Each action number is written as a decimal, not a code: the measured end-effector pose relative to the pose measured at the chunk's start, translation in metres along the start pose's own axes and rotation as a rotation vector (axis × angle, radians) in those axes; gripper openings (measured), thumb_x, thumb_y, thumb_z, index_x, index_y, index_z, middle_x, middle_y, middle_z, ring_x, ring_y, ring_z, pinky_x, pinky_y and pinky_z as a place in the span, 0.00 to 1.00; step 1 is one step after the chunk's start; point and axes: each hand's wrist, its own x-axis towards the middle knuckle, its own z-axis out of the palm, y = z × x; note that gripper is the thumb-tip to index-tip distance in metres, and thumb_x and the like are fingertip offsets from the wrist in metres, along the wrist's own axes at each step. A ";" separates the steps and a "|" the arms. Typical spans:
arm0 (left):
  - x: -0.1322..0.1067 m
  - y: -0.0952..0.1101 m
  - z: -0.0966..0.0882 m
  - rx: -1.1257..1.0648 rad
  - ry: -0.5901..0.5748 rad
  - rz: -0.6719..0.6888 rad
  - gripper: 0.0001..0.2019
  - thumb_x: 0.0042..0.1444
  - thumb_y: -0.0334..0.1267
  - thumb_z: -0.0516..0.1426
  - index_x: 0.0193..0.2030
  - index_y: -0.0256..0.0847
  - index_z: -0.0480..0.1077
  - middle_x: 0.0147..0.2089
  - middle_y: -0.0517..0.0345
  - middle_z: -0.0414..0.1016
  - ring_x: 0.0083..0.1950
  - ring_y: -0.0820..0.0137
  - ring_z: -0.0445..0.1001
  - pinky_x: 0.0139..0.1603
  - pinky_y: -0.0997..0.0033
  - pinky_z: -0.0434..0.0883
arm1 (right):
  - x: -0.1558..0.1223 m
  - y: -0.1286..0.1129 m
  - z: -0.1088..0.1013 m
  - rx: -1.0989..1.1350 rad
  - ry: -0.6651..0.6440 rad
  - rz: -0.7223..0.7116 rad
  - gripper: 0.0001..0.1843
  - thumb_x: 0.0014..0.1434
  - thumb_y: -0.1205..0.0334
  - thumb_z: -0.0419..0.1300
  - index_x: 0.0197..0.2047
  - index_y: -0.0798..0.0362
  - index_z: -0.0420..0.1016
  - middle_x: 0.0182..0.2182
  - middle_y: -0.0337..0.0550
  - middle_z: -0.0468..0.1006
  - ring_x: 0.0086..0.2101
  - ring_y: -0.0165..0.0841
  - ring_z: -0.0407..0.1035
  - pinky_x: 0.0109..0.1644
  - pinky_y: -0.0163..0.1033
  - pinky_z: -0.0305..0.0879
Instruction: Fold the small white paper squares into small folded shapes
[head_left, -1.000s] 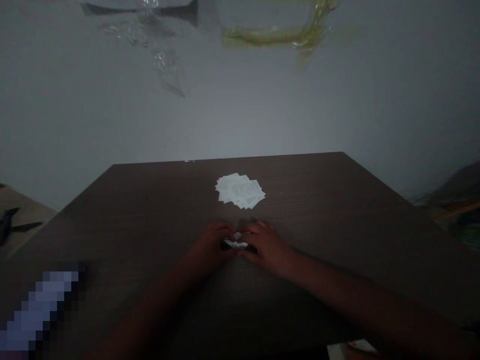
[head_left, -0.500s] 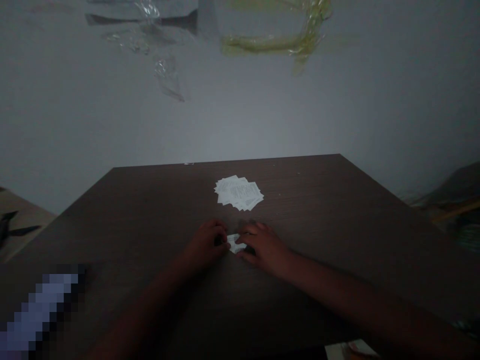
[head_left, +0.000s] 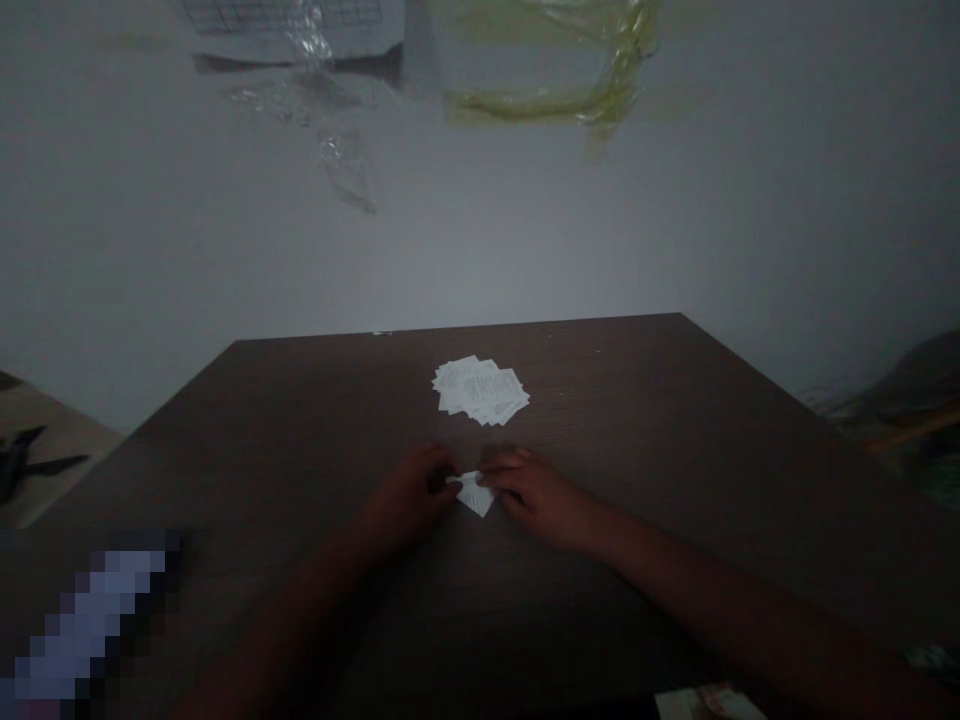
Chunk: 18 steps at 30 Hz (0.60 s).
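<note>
A small white piece of paper [head_left: 476,496] with printed lines lies near the middle of the table, a pointed corner turned toward me. My left hand [head_left: 415,492] pinches its left edge between thumb and fingers. At the upper right edge, my right hand [head_left: 541,495] has its curled fingers closed on the same paper. The fold or crease, if any, is too dim to make out. Just beyond my hands sits a loose pile of printed paper pieces [head_left: 481,390], overlapping at different angles.
The brown wooden table [head_left: 315,400] meets a pale wall [head_left: 525,240] bearing yellow tape [head_left: 525,105] and clear tape. A blurred-out, pixelated object [head_left: 97,620] lies at the table's left front. Dark items [head_left: 30,465] show beyond the left edge.
My right hand has shifted slightly to the right, with its fingers drawn closer together, and more of the paper's near corner shows. The whole view has tilted up slightly.
</note>
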 end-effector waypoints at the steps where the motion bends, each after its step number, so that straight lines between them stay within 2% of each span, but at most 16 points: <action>1: -0.001 0.004 0.004 -0.004 -0.032 0.024 0.03 0.74 0.37 0.64 0.47 0.46 0.81 0.52 0.54 0.86 0.50 0.57 0.85 0.57 0.57 0.85 | 0.000 0.000 -0.001 0.002 0.006 -0.007 0.26 0.80 0.77 0.64 0.71 0.46 0.92 0.67 0.54 0.93 0.66 0.49 0.85 0.78 0.63 0.79; 5: -0.004 0.014 0.017 0.038 -0.037 0.061 0.07 0.70 0.30 0.62 0.44 0.47 0.82 0.53 0.54 0.88 0.55 0.55 0.88 0.63 0.59 0.86 | 0.001 -0.001 -0.002 0.021 0.026 -0.026 0.33 0.75 0.80 0.63 0.74 0.45 0.90 0.66 0.51 0.93 0.67 0.47 0.85 0.78 0.61 0.79; 8: -0.003 0.013 0.020 0.085 -0.028 0.058 0.07 0.69 0.31 0.65 0.45 0.48 0.84 0.55 0.52 0.90 0.58 0.52 0.90 0.65 0.58 0.87 | 0.001 0.000 -0.002 0.037 0.031 -0.032 0.35 0.74 0.80 0.63 0.74 0.43 0.90 0.66 0.50 0.94 0.66 0.48 0.86 0.79 0.63 0.80; 11: -0.002 0.012 0.019 0.110 -0.031 0.035 0.07 0.70 0.33 0.65 0.46 0.46 0.86 0.56 0.48 0.90 0.58 0.50 0.91 0.66 0.54 0.87 | 0.000 -0.001 -0.003 0.030 0.025 -0.036 0.34 0.74 0.80 0.64 0.75 0.44 0.89 0.68 0.52 0.94 0.67 0.50 0.87 0.79 0.66 0.80; 15: -0.004 0.013 0.017 0.092 -0.052 0.033 0.07 0.71 0.33 0.65 0.46 0.46 0.86 0.57 0.48 0.90 0.57 0.52 0.91 0.64 0.56 0.87 | -0.002 -0.004 -0.004 0.023 0.016 -0.046 0.33 0.76 0.79 0.65 0.76 0.44 0.88 0.70 0.52 0.94 0.69 0.49 0.87 0.82 0.65 0.79; 18: -0.007 0.011 0.017 0.078 -0.034 0.052 0.05 0.71 0.36 0.68 0.49 0.47 0.87 0.59 0.49 0.90 0.61 0.50 0.90 0.68 0.55 0.86 | -0.006 -0.005 -0.007 -0.002 0.004 -0.061 0.28 0.78 0.76 0.68 0.74 0.46 0.89 0.74 0.55 0.91 0.73 0.51 0.85 0.83 0.66 0.77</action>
